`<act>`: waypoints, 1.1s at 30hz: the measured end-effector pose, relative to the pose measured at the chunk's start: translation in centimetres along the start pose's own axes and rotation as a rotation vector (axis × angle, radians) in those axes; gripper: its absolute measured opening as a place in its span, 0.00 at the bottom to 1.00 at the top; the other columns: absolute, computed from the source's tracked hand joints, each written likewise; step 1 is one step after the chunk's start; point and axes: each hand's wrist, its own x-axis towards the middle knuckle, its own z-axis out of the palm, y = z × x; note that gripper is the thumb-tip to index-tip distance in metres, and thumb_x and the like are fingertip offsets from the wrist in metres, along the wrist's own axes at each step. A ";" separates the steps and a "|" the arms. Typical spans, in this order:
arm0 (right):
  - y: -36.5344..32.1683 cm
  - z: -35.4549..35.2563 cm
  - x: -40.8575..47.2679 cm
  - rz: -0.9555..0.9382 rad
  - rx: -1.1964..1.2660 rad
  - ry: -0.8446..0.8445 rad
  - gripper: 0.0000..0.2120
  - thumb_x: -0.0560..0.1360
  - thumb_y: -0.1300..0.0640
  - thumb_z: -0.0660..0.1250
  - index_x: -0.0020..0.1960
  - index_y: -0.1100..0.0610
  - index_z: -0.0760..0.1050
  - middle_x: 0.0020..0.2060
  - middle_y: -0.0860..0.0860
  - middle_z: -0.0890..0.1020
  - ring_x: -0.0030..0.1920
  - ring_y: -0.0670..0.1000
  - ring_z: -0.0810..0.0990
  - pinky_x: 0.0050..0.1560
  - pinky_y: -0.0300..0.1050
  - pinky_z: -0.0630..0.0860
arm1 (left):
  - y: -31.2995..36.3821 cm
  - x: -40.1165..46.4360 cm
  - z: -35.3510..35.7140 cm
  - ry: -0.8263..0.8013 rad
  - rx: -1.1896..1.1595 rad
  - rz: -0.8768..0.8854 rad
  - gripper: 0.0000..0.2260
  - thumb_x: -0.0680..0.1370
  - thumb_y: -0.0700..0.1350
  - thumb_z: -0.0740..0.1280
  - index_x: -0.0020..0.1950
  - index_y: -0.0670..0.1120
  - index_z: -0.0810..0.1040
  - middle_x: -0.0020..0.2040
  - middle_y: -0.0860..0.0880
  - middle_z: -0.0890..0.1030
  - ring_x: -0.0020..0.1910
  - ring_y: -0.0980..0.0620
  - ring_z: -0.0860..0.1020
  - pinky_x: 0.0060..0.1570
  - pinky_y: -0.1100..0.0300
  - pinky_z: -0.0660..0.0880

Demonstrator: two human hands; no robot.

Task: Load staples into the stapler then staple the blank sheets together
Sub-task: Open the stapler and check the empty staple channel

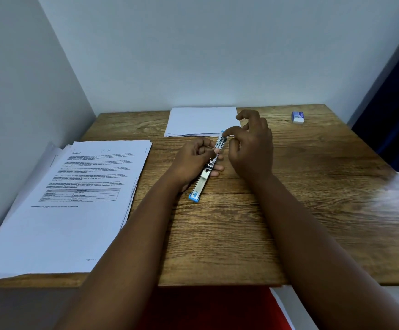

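Observation:
A blue and silver stapler (203, 179) lies swung open flat near the middle of the wooden table (289, 186). My left hand (193, 160) grips it around the hinge from the left side. My right hand (251, 144) pinches at the far end of the staple channel with thumb and forefinger, its other fingers raised. Whether a staple strip sits between those fingertips is too small to tell. A stack of blank sheets (201, 121) lies just beyond the stapler, against the back wall.
A thick pile of printed pages (74, 198) covers the table's left side. A small blue and white staple box (298, 117) sits at the back right. Walls close in the left and back; a dark blue object (393, 120) stands on the right.

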 end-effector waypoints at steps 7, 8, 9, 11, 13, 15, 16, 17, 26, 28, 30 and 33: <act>-0.6 0.0 -0.2 -0.041 0.116 -0.030 0.12 0.65 0.64 0.60 0.38 0.58 0.82 0.54 0.54 0.80 0.49 0.58 0.77 0.47 0.55 0.73 | 0.0 -0.3 0.0 -0.009 0.008 0.039 0.09 0.82 0.37 0.64 0.61 0.35 0.73 0.45 0.42 0.82 0.41 0.44 0.83 0.35 0.56 0.82; -0.8 0.0 -0.3 -0.051 0.137 -0.032 0.11 0.65 0.65 0.60 0.38 0.59 0.82 0.54 0.54 0.80 0.48 0.57 0.77 0.47 0.55 0.73 | 0.0 -0.3 0.0 -0.004 0.014 0.045 0.10 0.82 0.37 0.64 0.61 0.34 0.73 0.46 0.41 0.82 0.42 0.43 0.83 0.35 0.56 0.82; -0.8 0.1 -0.5 -0.057 0.158 -0.028 0.11 0.65 0.66 0.61 0.37 0.59 0.81 0.54 0.54 0.81 0.48 0.57 0.77 0.47 0.55 0.74 | 0.1 -0.3 0.0 0.004 0.016 0.046 0.11 0.82 0.37 0.64 0.62 0.34 0.72 0.46 0.41 0.82 0.43 0.43 0.83 0.35 0.55 0.82; -0.8 0.3 -0.5 -0.031 0.237 0.001 0.11 0.66 0.68 0.61 0.39 0.61 0.81 0.53 0.54 0.80 0.49 0.55 0.77 0.47 0.52 0.75 | 0.1 -0.2 0.0 0.016 0.015 0.042 0.12 0.82 0.37 0.64 0.63 0.33 0.71 0.48 0.39 0.81 0.43 0.42 0.83 0.36 0.55 0.82; -0.5 0.2 -0.3 0.045 0.357 0.030 0.11 0.68 0.69 0.61 0.44 0.61 0.80 0.50 0.54 0.78 0.47 0.52 0.78 0.44 0.47 0.75 | 0.0 -0.3 0.1 0.014 0.018 0.036 0.13 0.82 0.37 0.64 0.64 0.33 0.71 0.49 0.39 0.81 0.42 0.43 0.83 0.36 0.55 0.81; -0.1 0.1 -0.2 0.114 0.436 0.023 0.12 0.70 0.69 0.61 0.50 0.59 0.78 0.50 0.52 0.78 0.42 0.49 0.78 0.40 0.42 0.74 | 0.0 -0.3 0.0 0.005 0.023 0.037 0.13 0.82 0.37 0.64 0.65 0.34 0.71 0.50 0.39 0.81 0.43 0.42 0.83 0.36 0.55 0.81; 0.1 0.1 -0.2 0.131 0.455 0.016 0.13 0.70 0.68 0.62 0.53 0.59 0.77 0.50 0.51 0.78 0.40 0.49 0.77 0.39 0.42 0.73 | 0.0 -0.3 0.0 -0.003 0.022 0.046 0.12 0.82 0.37 0.64 0.64 0.34 0.71 0.50 0.40 0.81 0.44 0.42 0.83 0.36 0.55 0.82; 0.2 0.1 -0.2 0.137 0.472 0.015 0.14 0.71 0.67 0.62 0.55 0.58 0.76 0.51 0.51 0.78 0.40 0.49 0.77 0.39 0.42 0.73 | 0.0 -0.4 0.0 -0.012 0.009 0.063 0.11 0.82 0.37 0.64 0.63 0.36 0.71 0.50 0.40 0.81 0.45 0.42 0.83 0.37 0.54 0.82; 0.6 0.7 -0.4 0.125 0.483 -0.014 0.14 0.75 0.65 0.63 0.60 0.57 0.74 0.50 0.50 0.79 0.40 0.44 0.75 0.39 0.33 0.68 | 0.2 -0.2 0.1 -0.011 -0.096 0.113 0.06 0.83 0.36 0.61 0.58 0.44 0.69 0.48 0.42 0.82 0.46 0.46 0.83 0.44 0.48 0.82; 0.5 0.8 -0.4 0.119 0.484 -0.040 0.15 0.75 0.64 0.63 0.61 0.57 0.74 0.50 0.50 0.79 0.41 0.45 0.76 0.38 0.34 0.69 | 0.2 -0.2 0.3 -0.005 -0.086 0.100 0.05 0.83 0.37 0.61 0.58 0.44 0.69 0.46 0.42 0.82 0.42 0.46 0.83 0.41 0.49 0.82; 0.5 0.9 -0.4 0.117 0.488 -0.049 0.15 0.76 0.64 0.63 0.61 0.56 0.73 0.50 0.50 0.79 0.40 0.46 0.77 0.37 0.37 0.71 | 0.2 -0.2 0.3 -0.002 -0.073 0.097 0.04 0.83 0.38 0.62 0.58 0.43 0.70 0.44 0.42 0.81 0.40 0.45 0.83 0.41 0.49 0.81; 0.5 0.9 -0.3 0.127 0.502 -0.049 0.16 0.76 0.64 0.62 0.63 0.55 0.73 0.49 0.49 0.79 0.40 0.49 0.78 0.36 0.46 0.75 | 0.2 -0.1 0.2 -0.005 -0.052 0.083 0.04 0.83 0.38 0.62 0.58 0.42 0.70 0.45 0.40 0.81 0.39 0.43 0.82 0.41 0.49 0.81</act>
